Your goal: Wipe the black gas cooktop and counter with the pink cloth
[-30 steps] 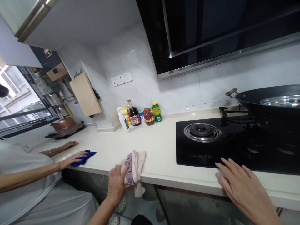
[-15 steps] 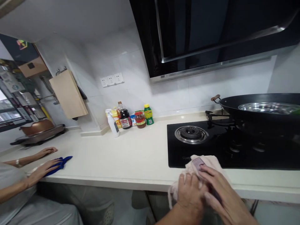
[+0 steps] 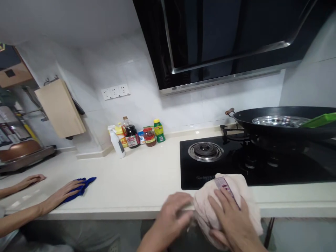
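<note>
A pale pink cloth [image 3: 204,206] with a purple-printed label lies bunched over the counter's front edge and the near edge of the hob. My right hand [image 3: 233,217] holds it from above, its fingers across the label and its thumb on a lower fold. Just left of the cloth is my left hand [image 3: 170,217], thumb and fingers bent but apart, with nothing seen between them; its fingertips are at the cloth's edge and slightly blurred.
A co-worker's hand [image 3: 67,192] presses a blue cloth [image 3: 82,189] on the counter [image 3: 136,175] at left. A spray bottle [image 3: 117,141], sauce bottles and jars stand by the wall. A wok [image 3: 275,134] sits on the hob [image 3: 217,171], a green utensil [image 3: 321,119] inside.
My left hand has come away from the cloth toward the left. The cloth is more spread out under my right hand. The co-worker's blue cloth has shifted right in view as the camera turned.
</note>
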Available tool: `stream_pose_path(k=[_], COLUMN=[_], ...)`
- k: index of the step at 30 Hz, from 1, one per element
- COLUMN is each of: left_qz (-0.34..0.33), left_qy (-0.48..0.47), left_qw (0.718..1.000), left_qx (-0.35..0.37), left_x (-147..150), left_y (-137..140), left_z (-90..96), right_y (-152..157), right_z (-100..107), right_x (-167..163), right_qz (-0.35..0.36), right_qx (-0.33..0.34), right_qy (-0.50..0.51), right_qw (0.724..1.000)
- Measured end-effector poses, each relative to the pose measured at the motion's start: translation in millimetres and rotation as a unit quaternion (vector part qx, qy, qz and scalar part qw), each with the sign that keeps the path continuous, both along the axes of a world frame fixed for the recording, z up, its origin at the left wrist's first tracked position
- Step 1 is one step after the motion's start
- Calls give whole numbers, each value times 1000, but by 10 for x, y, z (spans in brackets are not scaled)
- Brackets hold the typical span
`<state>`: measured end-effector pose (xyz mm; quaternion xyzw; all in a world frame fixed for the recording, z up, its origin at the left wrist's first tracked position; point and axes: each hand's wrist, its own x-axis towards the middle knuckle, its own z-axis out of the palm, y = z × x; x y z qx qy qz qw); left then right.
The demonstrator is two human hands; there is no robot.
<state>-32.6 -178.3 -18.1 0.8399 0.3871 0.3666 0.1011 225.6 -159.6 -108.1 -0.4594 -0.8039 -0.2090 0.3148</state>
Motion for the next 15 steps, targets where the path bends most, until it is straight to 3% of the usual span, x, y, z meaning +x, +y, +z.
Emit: stream_pose_path(k=[2,4,8,11,15], left_qz=[87,148,185,182,192], left_qy=[-34,-53,-87,-113,-150], left_qw=[996,987,979,973,961], left_qx=[12,31,-21,-80,-131], left_x=[-241,-415,-560,-570,-578], left_y=[136,298,503,500,455], left_z=[56,58,35,73,130], right_y=[47,104,188,184,113], right_z=[55,112,161,135,103], right_x=[-396,-820,-1447,-1523,-1128], right_qz=[10,64,122,122,147], right_qx=[-19,-9,58,67,66], right_qy=[-3,-23,-46,-18,7], right_qw=[1000,998,990,990,987])
